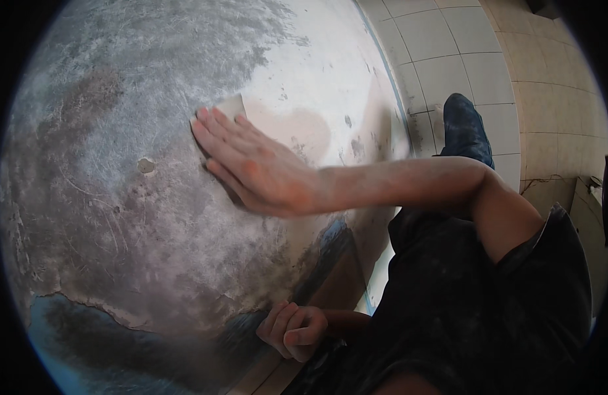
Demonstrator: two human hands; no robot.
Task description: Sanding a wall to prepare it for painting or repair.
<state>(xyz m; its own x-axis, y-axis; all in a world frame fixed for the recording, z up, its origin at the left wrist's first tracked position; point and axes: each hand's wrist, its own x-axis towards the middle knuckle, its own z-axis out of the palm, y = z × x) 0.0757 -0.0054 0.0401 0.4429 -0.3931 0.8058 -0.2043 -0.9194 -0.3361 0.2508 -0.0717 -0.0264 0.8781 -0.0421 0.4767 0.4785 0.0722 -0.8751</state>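
My right hand (261, 164) lies flat, fingers stretched out together, over a sheet of sandpaper (235, 107) pressed to the wall (165, 217). A pale corner of the sheet sticks out past the fingers, and its dark edge shows beside them; the palm hides the rest. Under and around it the wall is scratched, mottled grey, turning to white plaster (304, 85) on the far side. My left hand (294, 330) is curled into a loose fist beside the wall's lower part, with nothing visible in it. Pale dust covers my right forearm.
A small pale chip (146, 166) marks the grey surface. Blue paint (60, 329) with a ragged edge borders it at lower left. White floor tiles (442, 66) run along the wall's right, with beige tiles (557, 99) beyond. A dusty dark shoe (465, 125) stands there.
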